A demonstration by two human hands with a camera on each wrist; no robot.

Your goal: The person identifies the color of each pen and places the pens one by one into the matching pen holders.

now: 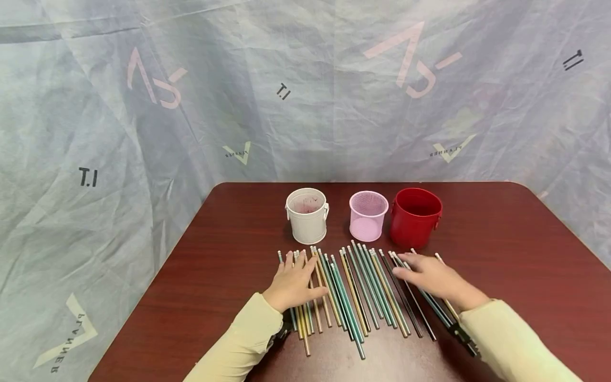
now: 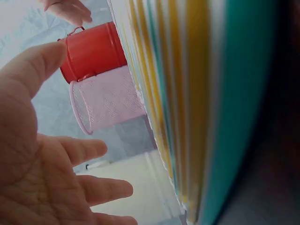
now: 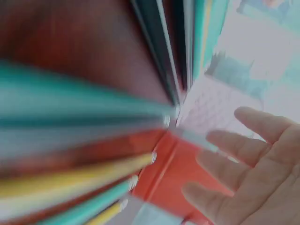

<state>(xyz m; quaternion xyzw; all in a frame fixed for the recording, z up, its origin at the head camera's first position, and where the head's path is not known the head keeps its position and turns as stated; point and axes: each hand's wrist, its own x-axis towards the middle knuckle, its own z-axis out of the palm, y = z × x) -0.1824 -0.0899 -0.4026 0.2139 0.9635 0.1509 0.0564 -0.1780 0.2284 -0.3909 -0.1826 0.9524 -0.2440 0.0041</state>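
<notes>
Many long pencils with white eraser ends lie side by side on the table, among them green pencils [image 1: 347, 303], gold pencils [image 1: 306, 342] and black pencils [image 1: 400, 292]. Above the left part of the row is my left hand [image 1: 293, 282], palm down with fingers spread. Its palm [image 2: 37, 164] holds nothing in the left wrist view. My right hand [image 1: 433, 277] hovers over the looser pencils at the right end, its fingers extended. Nothing lies in the right hand's fingers [image 3: 229, 171] in the right wrist view. Whether either hand touches a pencil, I cannot tell.
Behind the pencils stand a white bucket [image 1: 309, 229], a pink mesh cup [image 1: 366, 227] and a red bucket [image 1: 411, 231], left to right. The dark red-brown table [image 1: 224, 239] ends at a printed grey cloth [image 1: 305, 122] hanging behind it.
</notes>
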